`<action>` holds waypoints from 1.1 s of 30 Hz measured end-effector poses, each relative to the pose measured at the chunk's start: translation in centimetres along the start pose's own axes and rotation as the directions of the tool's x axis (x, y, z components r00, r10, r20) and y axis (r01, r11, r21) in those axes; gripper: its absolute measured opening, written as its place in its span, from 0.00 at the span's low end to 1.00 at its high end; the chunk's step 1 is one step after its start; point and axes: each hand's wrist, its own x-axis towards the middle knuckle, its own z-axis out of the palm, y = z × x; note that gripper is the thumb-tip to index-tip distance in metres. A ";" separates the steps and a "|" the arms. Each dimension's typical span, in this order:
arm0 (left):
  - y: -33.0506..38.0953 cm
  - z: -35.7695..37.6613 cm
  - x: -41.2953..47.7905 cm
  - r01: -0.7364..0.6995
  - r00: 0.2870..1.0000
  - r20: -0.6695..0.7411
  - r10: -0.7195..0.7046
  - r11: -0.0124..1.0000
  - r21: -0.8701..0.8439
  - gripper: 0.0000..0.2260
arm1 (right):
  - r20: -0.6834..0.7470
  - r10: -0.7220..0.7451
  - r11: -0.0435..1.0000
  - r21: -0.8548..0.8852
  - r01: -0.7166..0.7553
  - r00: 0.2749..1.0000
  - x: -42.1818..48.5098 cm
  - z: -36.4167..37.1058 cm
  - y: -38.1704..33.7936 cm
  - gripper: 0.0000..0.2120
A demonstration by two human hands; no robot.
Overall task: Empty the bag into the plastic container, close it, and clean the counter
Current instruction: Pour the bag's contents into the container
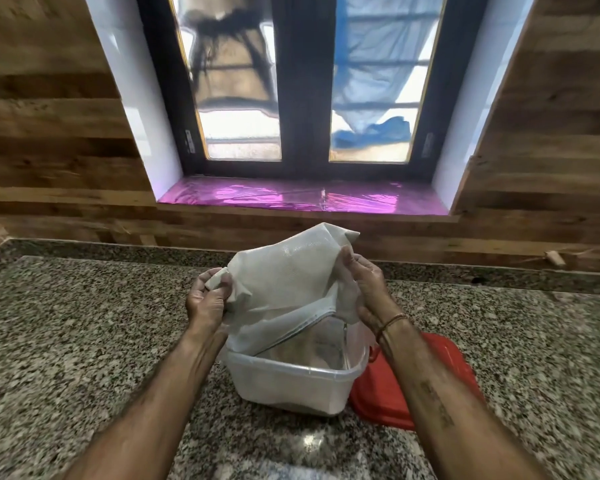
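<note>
Hands: I see left hand (210, 299) and right hand (364, 289) each pinching a raised corner of the bag (284, 282).
Bag: mouth down inside the plastic container (291, 379); contents blurred, perhaps none left.
Risk: mouth slips over rim, spill on counter (84, 341).
Room: speckled granite, red lid (430, 375) beside container, window (305, 98) behind.

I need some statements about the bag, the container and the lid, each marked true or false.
1. The left hand and the right hand hold the white woven bag above the clear plastic container. True.
2. The red plastic lid is closed on the container. False: it lies on the speckled granite counter, right of the container.
3. The bag's opening faces down toward the container. True.
4. The left hand lies flat on the counter. False: its fingers grip a bag corner.
</note>
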 end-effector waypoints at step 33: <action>5.8 0.1 -1.2 -0.392 0.912 0.280 0.299 0.835 0.386 0.07 | 0.001 -0.100 0.918 -0.386 0.092 0.995 0.7 -2.0 -7.9 0.13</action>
